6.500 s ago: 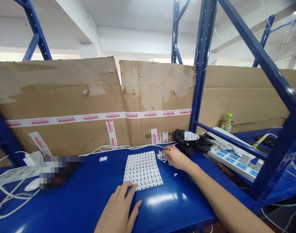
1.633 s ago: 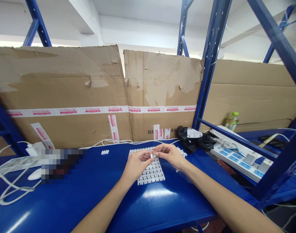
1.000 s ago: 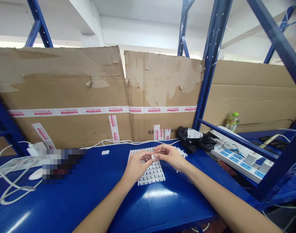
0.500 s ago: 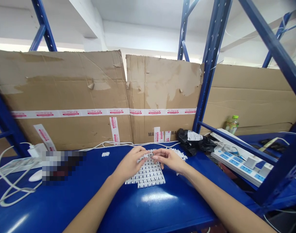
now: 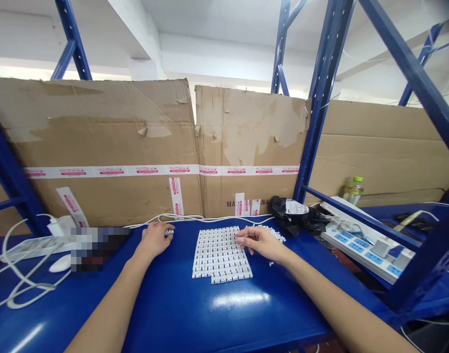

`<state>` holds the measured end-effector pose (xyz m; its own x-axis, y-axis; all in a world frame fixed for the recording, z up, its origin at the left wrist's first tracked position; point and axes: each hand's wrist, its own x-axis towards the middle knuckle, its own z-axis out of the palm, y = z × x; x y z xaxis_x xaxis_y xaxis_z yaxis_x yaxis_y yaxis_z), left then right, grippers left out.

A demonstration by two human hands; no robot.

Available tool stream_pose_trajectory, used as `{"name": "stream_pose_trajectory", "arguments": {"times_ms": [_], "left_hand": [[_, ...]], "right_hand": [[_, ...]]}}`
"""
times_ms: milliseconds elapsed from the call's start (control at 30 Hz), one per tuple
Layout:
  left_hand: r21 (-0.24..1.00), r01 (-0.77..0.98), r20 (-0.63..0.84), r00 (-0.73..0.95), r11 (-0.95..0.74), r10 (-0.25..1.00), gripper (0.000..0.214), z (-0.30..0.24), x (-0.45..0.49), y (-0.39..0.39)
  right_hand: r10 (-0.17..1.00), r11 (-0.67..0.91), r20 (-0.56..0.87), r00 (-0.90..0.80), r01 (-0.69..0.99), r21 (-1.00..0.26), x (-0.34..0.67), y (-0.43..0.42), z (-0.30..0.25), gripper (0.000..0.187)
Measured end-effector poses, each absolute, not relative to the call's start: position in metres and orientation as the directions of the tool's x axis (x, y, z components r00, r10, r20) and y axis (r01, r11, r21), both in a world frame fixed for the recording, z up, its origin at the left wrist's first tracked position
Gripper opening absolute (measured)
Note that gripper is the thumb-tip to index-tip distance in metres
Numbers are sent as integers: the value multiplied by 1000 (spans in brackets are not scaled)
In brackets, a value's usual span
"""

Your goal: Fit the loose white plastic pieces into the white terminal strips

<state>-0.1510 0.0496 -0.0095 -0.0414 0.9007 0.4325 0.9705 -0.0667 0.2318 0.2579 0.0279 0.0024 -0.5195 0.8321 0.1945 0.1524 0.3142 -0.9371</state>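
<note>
A flat white mat of many small plastic pieces joined in rows (image 5: pixel 220 252) lies on the blue shelf top (image 5: pixel 195 314). My right hand (image 5: pixel 259 241) rests at the mat's far right corner, fingers curled and pinched on a small white piece. Just behind it lies a loose heap of white pieces (image 5: pixel 276 233). My left hand (image 5: pixel 154 239) has reached out to the left of the mat, fingers closed over a short white strip of pieces (image 5: pixel 169 232) on the shelf.
Cardboard sheets (image 5: pixel 136 147) wall the back. White cables (image 5: pixel 22 289) and a charger (image 5: pixel 57 226) lie at left, a black bag (image 5: pixel 294 215), a power strip (image 5: pixel 360 240) and a green-capped bottle (image 5: pixel 353 189) at right. A blue upright (image 5: pixel 312 122) stands beside my right hand.
Both hands had been pinching one small piece together above the mat. They have parted: my left hand swung left to the short strip, my right hand dropped to the mat's far right corner.
</note>
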Motion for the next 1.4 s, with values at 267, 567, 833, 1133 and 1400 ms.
{"name": "stream_pose_trajectory", "arguments": {"times_ms": [267,567,833,1133,1400], "left_hand": [[230,967,473,-11,-111,881,35,-3,-140,44],[358,794,418,334,-491,845,30,27,-61,6],[523,707,97,506,-476,857,26,42,-22,-30],[565,693,28,527,-448,849,32,41,-25,-31],[592,713,-207,585,-376,784,31,48,-33,-40]], "right_hand": [[816,493,309,-488,309,-814,263,29,4,20],[666,737,455,-591,431,-521,254,27,-6,14],[643,757,472,-603,406,-512,251,30,-9,11],[744,644,472,-473,323,-693,252,30,-7,10],[789,541,418,-451,185,-821,253,33,-9,16]]}}
